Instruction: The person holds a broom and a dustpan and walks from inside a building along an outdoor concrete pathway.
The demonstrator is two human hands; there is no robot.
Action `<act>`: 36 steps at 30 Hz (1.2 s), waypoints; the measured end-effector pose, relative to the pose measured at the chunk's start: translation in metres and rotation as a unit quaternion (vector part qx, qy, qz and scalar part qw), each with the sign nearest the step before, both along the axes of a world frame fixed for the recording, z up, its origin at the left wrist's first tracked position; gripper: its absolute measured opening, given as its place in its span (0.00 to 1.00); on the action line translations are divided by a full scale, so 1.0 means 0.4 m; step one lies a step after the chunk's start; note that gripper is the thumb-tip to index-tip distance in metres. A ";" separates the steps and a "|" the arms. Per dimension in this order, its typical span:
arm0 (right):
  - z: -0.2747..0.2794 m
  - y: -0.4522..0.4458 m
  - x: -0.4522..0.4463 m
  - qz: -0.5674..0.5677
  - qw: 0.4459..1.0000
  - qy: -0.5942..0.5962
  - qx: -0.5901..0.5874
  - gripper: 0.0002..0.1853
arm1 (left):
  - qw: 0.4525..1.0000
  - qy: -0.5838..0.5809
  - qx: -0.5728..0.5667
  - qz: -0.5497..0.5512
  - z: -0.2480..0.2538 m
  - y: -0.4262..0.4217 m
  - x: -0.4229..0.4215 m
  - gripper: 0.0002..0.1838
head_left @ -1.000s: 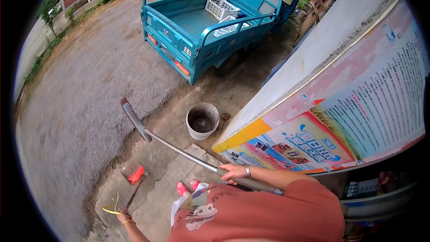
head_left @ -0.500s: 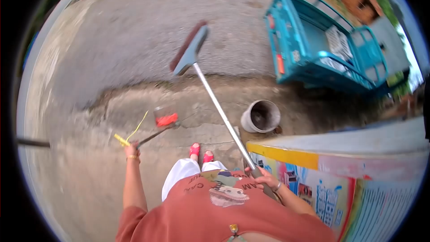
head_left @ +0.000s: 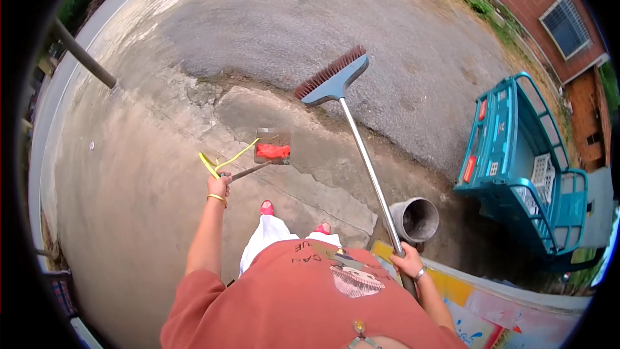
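Note:
My left hand [head_left: 219, 185] is closed around the handle of a long-handled dustpan [head_left: 274, 137], held out to my left. A bright red item [head_left: 272, 150] lies in its pan. A yellow strap [head_left: 240, 153] runs from beside this hand toward the pan. On the other side, my right hand [head_left: 407, 262] grips the lower end of the metal pole of a broom [head_left: 336, 84]. The broom's blue-grey head with dark red bristles is raised off the ground, pointing away from me.
A grey bucket [head_left: 413, 218] stands by the broom pole. Farther right is a teal cargo tricycle [head_left: 510, 161] with a white crate [head_left: 544, 178] in its bed. A low painted wall [head_left: 478, 291] borders my right side. A post [head_left: 84, 55] rises at the far left.
My view has turned right, with the tricycle now farther right and lower in it. The bucket appears nearer my right hand. Both hands keep hold of the broom and dustpan.

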State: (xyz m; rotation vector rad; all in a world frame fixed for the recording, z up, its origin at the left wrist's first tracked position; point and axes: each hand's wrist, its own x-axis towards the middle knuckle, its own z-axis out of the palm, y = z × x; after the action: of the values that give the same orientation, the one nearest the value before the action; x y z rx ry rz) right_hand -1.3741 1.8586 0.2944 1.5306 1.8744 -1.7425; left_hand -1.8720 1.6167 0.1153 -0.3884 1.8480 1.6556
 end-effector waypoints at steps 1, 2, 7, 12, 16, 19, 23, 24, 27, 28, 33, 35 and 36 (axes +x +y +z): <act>-0.014 -0.015 -0.007 0.019 0.999 -0.005 0.031 0.10 | 1.000 -0.002 -0.001 0.014 -0.008 -0.036 -0.019 0.11; -0.032 -0.031 -0.019 0.039 0.997 -0.009 0.062 0.10 | 1.000 -0.004 -0.001 0.029 -0.018 -0.074 -0.042 0.11; -0.207 -0.122 -0.117 0.164 0.931 0.004 0.327 0.10 | 0.997 -0.035 0.015 0.067 -0.103 -0.285 -0.214 0.11; -0.311 -0.259 -0.390 0.129 0.950 -0.012 0.283 0.11 | 0.994 -0.040 -0.004 0.098 -0.159 -0.573 -0.397 0.12; -0.332 -0.340 -0.697 0.146 0.952 -0.055 0.262 0.11 | 0.992 -0.024 -0.013 0.126 -0.207 -0.753 -0.521 0.12; -0.342 -0.419 -0.846 0.161 0.960 -0.046 0.226 0.12 | 0.988 -0.020 -0.025 0.149 -0.228 -0.875 -0.569 0.10; -0.439 -0.424 -0.884 0.248 0.881 -0.038 0.402 0.12 | 0.977 0.001 -0.027 0.212 -0.233 -1.043 -0.600 0.09; -0.405 -0.443 -0.931 0.232 0.882 -0.079 0.403 0.12 | 0.973 0.009 -0.026 0.229 -0.230 -1.080 -0.605 0.09; -0.417 -0.450 -1.002 0.222 0.843 -0.101 0.479 0.12 | 0.960 0.028 -0.046 0.276 -0.234 -1.186 -0.623 0.10; -0.409 -0.458 -1.037 0.206 0.846 -0.102 0.482 0.12 | 0.957 0.025 -0.051 0.284 -0.238 -1.222 -0.631 0.10; -0.489 -0.482 -1.252 0.160 0.801 -0.136 0.560 0.16 | 0.940 0.034 -0.059 0.335 -0.269 -1.376 -0.700 0.11; -0.567 -0.480 -1.349 0.157 0.822 -0.173 0.520 0.15 | 0.930 0.034 -0.074 0.359 -0.282 -1.418 -0.753 0.11; -0.614 -0.470 -1.399 0.154 0.831 -0.192 0.499 0.14 | 0.925 0.034 -0.081 0.370 -0.291 -1.440 -0.783 0.10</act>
State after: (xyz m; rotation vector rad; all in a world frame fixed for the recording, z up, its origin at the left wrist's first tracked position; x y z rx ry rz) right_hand -1.9337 1.6707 0.0489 1.4881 2.7122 -0.1863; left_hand -2.1850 1.0407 -0.0012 -1.2378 2.0305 1.9963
